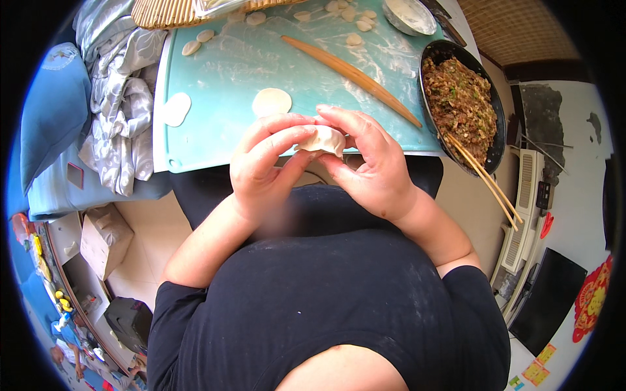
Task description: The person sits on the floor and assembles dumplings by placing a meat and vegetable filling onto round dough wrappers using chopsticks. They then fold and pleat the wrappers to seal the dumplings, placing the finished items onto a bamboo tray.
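Pinched in the fingers and thumbs of the left hand (261, 163) and right hand (375, 163), the dumpling (326, 139) is at the near edge of the green mat (208, 124). At the mat's right sits a pan (499, 127) of filling (460, 98) (chopsticks (486, 179) rest across its rim). On the mat lie a rolling pin (355, 77), two wrappers (272, 102) and, farther off, small dough discs (256, 18).

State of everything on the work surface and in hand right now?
Dough piece, folded; full seal unclear.
Left hand, pinching dough piece.
Right hand, pinching dough piece.
Two near wrappers, flat, unfilled.
Small dough discs, flattened, scattered.
Teal mat, dusted white.
Rolling pin, lying unheld.
Black pan, uncovered, holding chopped filling.
Chopsticks, leaning over pan rim.
Small bowl, uncovered, holding white powder.
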